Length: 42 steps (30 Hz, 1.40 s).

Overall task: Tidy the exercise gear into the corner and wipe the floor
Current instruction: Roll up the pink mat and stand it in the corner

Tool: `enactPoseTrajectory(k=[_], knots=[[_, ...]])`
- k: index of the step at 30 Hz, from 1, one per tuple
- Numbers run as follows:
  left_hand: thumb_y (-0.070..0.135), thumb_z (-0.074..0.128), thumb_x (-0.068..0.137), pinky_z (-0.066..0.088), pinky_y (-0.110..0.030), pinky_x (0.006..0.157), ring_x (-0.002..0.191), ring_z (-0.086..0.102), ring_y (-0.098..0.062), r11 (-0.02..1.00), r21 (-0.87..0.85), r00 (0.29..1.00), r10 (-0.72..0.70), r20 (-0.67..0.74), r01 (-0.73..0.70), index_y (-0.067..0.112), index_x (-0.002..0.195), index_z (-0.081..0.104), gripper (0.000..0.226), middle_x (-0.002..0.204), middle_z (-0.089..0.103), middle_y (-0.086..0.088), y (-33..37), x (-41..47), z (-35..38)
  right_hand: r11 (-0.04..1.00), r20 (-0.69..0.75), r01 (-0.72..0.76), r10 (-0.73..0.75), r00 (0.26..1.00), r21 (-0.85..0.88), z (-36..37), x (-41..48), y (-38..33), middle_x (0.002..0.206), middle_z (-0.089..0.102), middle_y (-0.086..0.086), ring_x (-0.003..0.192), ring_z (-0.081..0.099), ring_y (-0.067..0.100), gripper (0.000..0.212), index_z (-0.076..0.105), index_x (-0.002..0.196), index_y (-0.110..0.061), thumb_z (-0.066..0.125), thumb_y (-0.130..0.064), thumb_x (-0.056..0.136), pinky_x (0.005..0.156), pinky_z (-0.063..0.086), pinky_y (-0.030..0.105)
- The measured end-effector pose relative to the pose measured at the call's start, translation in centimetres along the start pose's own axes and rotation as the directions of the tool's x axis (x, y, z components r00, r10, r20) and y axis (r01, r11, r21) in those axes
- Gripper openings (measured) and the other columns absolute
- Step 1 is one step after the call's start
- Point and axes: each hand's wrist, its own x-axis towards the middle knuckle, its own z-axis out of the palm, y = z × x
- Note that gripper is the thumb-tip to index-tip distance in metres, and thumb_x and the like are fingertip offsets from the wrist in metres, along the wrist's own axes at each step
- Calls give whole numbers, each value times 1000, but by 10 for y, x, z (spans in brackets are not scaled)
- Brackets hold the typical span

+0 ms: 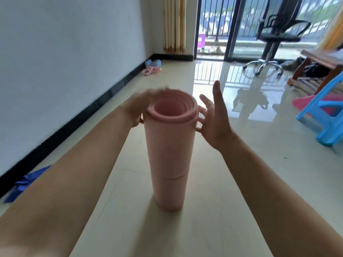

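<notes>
Risks first.
- The rolled mat (169,154) stands on end on the floor (241,164), tall and narrow. My read: it tips easily, and only one of your hands has hold of it.
- The tile is glossy and shows reflections. If you push sideways at the top, the foot of the roll could skid out.
- The coils at the top rim sit at uneven heights, and the outer edge shows as a seam low on the near side. With slack pressure the roll may loosen or telescope when you lift it.
- It would fall toward open floor on the left or toward the blue stool (324,115) on the right. Nothing fragile is close.

Pose.
- Left grip (143,106): blurred by motion. It looks wrapped round the top of the roll, thumb on the near side and fingers over the far rim. I take it as holding the mat.
- Right grip (213,119): open, palm turned toward the roll and fingers spread. The lower fingertips are touching or just beside the roll's right side, and I cannot tell which. It holds nothing.
- Both forearms reach forward, one on each side of the roll.

Location.
- The mat stands mid-floor, nearer the left edge along the wall and well apart from the far-left corner.
- The blue dumbbells (153,63) and a pink item (150,71) already lie in that corner.
- A blue cloth (24,182) lies at the near-left edge against the skirting. Wiping looks not yet begun.
</notes>
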Motion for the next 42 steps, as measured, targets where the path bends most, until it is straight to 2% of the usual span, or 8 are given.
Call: enactPoseTrajectory(k=[3, 5, 13, 19, 23, 26, 30, 42], knots=[[26, 67, 64, 48, -40, 65, 83, 66, -26, 984, 177, 997, -19, -72, 32, 37, 137, 42, 78, 113, 65, -3, -15, -1, 4, 954, -98, -110, 86, 991, -278, 18, 2, -28, 135, 58, -4, 123, 55, 26, 90, 50, 143, -32, 60, -83, 69, 102, 42, 50], [20, 56, 60, 50, -39, 62, 82, 65, -27, 983, 175, 997, -42, -62, 53, 40, 142, 32, 88, 115, 62, -6, -23, -9, 4, 855, -160, -167, 100, 982, -490, 26, 1, -18, 109, 69, -4, 98, 64, 20, 46, 65, 117, -29, 68, -56, 79, 80, 51, 37], [5, 52, 79, 60, -50, 53, 83, 67, -35, 932, 359, 998, -38, -59, 57, 23, 125, 48, 49, 108, 60, -13, -5, -38, -10, 758, -213, -159, 28, 977, -632, 33, -21, -20, 99, 70, 7, 89, 69, 30, 27, 66, 94, -26, 52, -25, 71, 72, 63, 54], [19, 63, 78, 59, -39, 57, 83, 69, -27, 912, 409, 992, 85, -91, -41, 27, 121, 54, 45, 103, 68, -5, 24, -50, -37, 730, -118, -77, -5, 993, -679, 29, -29, -65, 97, 69, -6, 95, 65, 14, 28, 70, 95, -20, 75, -38, 74, 87, 59, 45], [19, 62, 78, 50, -33, 84, 106, 61, -29, 749, 660, 996, -1, -85, 57, 20, 136, 44, 61, 122, 61, -10, -17, -42, -18, 732, -99, -202, 182, 978, -651, 37, -20, -34, 127, 60, -2, 114, 57, 21, 56, 56, 134, -26, 71, -37, 81, 89, 52, 44], [16, 56, 74, 47, -35, 90, 109, 57, -31, 697, 711, 982, 60, -181, 89, 29, 135, 41, 65, 123, 60, -6, -40, -36, -9, 707, -48, -149, 161, 986, -692, 46, -18, -6, 107, 67, 1, 96, 62, 18, 32, 63, 119, -30, 52, -33, 90, 83, 55, 39], [15, 57, 75, 44, -33, 90, 111, 58, -31, 741, 665, 964, 101, -244, 91, 34, 135, 46, 64, 122, 63, -4, -46, -27, -7, 565, -103, -72, -23, 994, -822, 48, -7, 2, 108, 68, 1, 101, 63, 22, 41, 61, 117, -25, 56, -45, 82, 91, 54, 42], [9, 55, 74, 49, -37, 95, 108, 58, -31, 737, 675, 972, 123, -202, 47, 31, 120, 60, 51, 116, 65, -4, -36, 6, -5, 620, -99, -144, 106, 989, -771, 17, 15, -5, 105, 67, -4, 94, 66, 17, 47, 60, 117, -35, 72, -59, 78, 65, 64, 44]])
